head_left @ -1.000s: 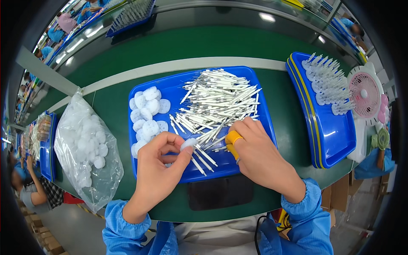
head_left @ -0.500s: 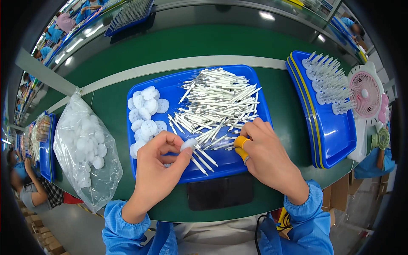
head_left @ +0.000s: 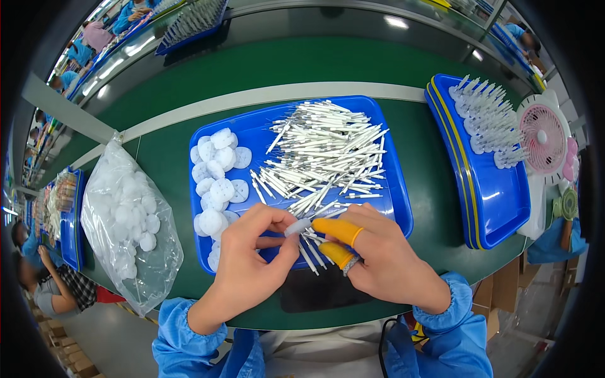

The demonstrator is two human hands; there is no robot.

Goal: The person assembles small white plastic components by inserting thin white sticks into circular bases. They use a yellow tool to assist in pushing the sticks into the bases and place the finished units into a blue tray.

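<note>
Between the thumb and fingers of my left hand (head_left: 252,255) is a small round white disc (head_left: 296,227), with several thin white sticks (head_left: 310,253) pointing down from it. My right hand (head_left: 387,255) wears yellow finger covers and is closed right up against the disc's right side; whatever its fingertips pinch is hidden. Both hands are over the front of a blue tray (head_left: 403,201). In that tray, loose white discs with small holes (head_left: 222,189) lie at the left, and a big heap of thin white sticks with metallic ends (head_left: 331,145) fills the middle and right.
A clear plastic bag of white discs (head_left: 126,208) lies left of the tray. At right, stacked blue trays (head_left: 504,217) carry discs studded with upright sticks (head_left: 482,116), beside a pink and white fan (head_left: 542,135). A dark flat rectangular object (head_left: 315,295) lies at the near table edge.
My right hand has come from the stick heap, moving left and nearer, to the disc. My left hand has shifted slightly right and down, still holding the disc with its sticks.
</note>
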